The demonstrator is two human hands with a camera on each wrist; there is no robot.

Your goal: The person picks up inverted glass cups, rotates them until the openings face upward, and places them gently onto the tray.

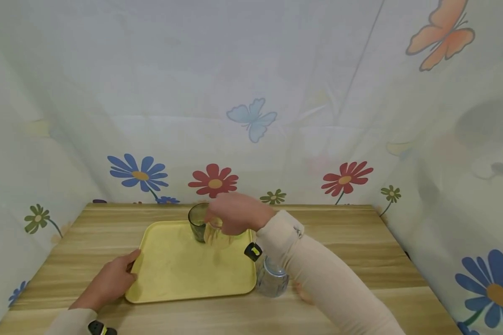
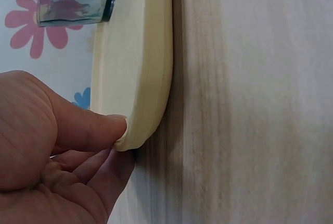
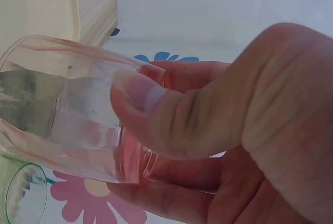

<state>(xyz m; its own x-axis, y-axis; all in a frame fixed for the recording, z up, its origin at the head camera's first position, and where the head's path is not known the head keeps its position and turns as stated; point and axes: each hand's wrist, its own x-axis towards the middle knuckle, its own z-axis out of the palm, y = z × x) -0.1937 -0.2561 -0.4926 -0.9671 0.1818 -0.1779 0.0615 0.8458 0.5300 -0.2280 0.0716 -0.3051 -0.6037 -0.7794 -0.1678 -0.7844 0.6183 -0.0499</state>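
Note:
My left hand (image 1: 109, 281) pinches the left rim of the yellow tray (image 1: 184, 274), thumb on top, as the left wrist view shows up close. Over the tray's far part, my right hand (image 1: 239, 214) holds a clear, pink-tinted glass (image 3: 83, 125). Its thumb and fingers grip the glass round the thick base, and the rim points down toward the tray. Whether that rim touches the tray, I cannot tell. Close beside it, a dark green glass (image 1: 198, 228) stands upright on the tray, its thick base (image 2: 110, 0) down.
Right of the tray, a bluish clear glass (image 1: 272, 281) stands on the wooden table (image 1: 339, 242). An orange-pink thing (image 1: 303, 293) is mostly hidden behind the right sleeve (image 1: 335, 274). A flower-printed curtain (image 1: 172, 130) rises behind the table's far edge.

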